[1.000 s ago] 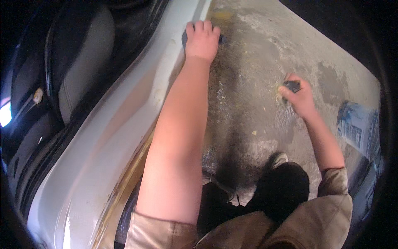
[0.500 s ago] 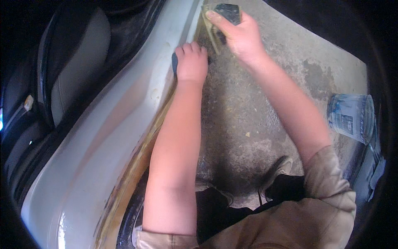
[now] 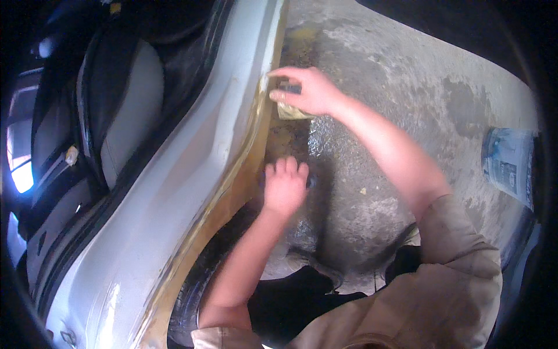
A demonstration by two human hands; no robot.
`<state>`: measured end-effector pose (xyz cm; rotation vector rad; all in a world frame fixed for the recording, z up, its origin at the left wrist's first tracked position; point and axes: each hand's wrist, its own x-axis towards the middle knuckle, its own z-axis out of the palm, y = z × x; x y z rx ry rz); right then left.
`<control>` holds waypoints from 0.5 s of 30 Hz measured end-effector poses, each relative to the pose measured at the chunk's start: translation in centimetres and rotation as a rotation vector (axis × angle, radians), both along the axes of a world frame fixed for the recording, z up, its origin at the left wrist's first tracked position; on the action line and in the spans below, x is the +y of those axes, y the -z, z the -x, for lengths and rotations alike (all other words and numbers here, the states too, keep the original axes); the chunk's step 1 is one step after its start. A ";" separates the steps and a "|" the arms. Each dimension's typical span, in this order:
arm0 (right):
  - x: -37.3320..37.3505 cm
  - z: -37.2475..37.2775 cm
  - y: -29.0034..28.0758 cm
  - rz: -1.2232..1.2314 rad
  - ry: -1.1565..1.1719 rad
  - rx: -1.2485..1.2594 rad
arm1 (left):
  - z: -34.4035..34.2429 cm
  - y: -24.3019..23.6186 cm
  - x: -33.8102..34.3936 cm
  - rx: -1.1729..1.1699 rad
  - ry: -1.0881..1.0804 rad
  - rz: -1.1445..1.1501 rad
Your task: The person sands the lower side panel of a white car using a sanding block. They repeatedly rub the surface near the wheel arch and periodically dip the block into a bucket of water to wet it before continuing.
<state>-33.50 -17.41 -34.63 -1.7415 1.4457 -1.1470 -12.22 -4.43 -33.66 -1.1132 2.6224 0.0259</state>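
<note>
Beside the lower edge of a pale car body panel (image 3: 192,151), my right hand (image 3: 317,92) grips a yellowish folded sheet (image 3: 294,111) with a dark part, which looks like sandpaper. Its fingertips reach to the panel's edge. Closer to me, my left hand (image 3: 286,185) is over the wet floor, off the panel, fingers curled down over a dark blue pad (image 3: 311,181). The hand covers most of that pad; only its edges show. Tan-brown patches mark the panel, and its lower edge is yellow-brown.
A clear plastic bucket (image 3: 508,163) with blue marks stands on the right. At left, the car's dark interior shows a seat (image 3: 136,99). A black tyre (image 3: 195,285) lies under the panel near my left forearm. The concrete floor (image 3: 401,87) is wet in places.
My left hand has come off the panel with the pad, toward me and lower. My right hand has brought the sheet down and nearer to the panel's edge. The view has shifted slightly.
</note>
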 end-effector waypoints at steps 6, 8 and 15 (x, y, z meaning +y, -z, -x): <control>1.6 0.0 -0.3 -0.061 -0.297 0.461 | -1.3 6.7 0.8 -0.014 -0.011 -0.220; 2.2 -0.8 -0.4 -0.049 -0.337 0.502 | -1.2 8.2 1.5 -0.014 0.017 -0.279; 3.6 -3.0 -0.7 -0.076 -0.435 0.596 | -0.8 10.6 2.1 0.009 0.076 -0.309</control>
